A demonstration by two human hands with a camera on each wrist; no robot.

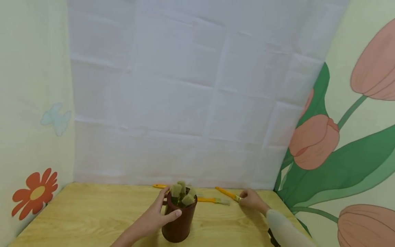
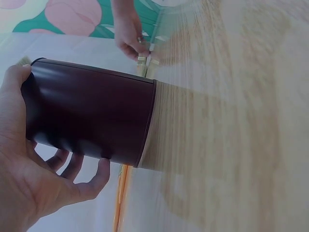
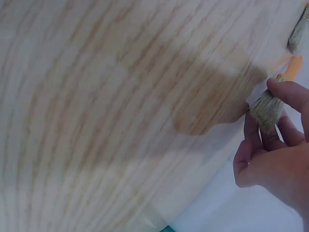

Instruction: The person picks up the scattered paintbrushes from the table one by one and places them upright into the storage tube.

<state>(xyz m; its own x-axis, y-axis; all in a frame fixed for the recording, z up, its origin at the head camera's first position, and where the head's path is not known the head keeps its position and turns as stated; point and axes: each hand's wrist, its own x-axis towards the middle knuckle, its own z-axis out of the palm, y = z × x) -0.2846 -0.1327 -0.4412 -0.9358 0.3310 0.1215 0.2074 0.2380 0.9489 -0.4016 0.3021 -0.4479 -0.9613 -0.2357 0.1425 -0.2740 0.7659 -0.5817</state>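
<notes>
My left hand point(image 1: 151, 218) holds a dark brown cylindrical pot point(image 1: 178, 224), thumb on its near side and fingers round the far side. Several paintbrushes point(image 1: 182, 194) stand in the pot with their pale bristles up. In the left wrist view the pot point(image 2: 91, 111) appears sideways, its base at the tabletop. To the right, my right hand point(image 1: 252, 200) pinches a flat paintbrush point(image 1: 225, 192) by its bristle end; its orange handle points away to the left. The right wrist view shows thumb and fingers about the bristles point(image 3: 267, 108).
Another orange-handled paintbrush point(image 1: 207, 199) lies on the wooden table point(image 1: 92, 212) between the pot and my right hand. Behind the pot an orange handle end point(image 1: 159, 186) shows. A creased white sheet point(image 1: 172, 103) hangs at the table's back edge, between walls painted with flowers.
</notes>
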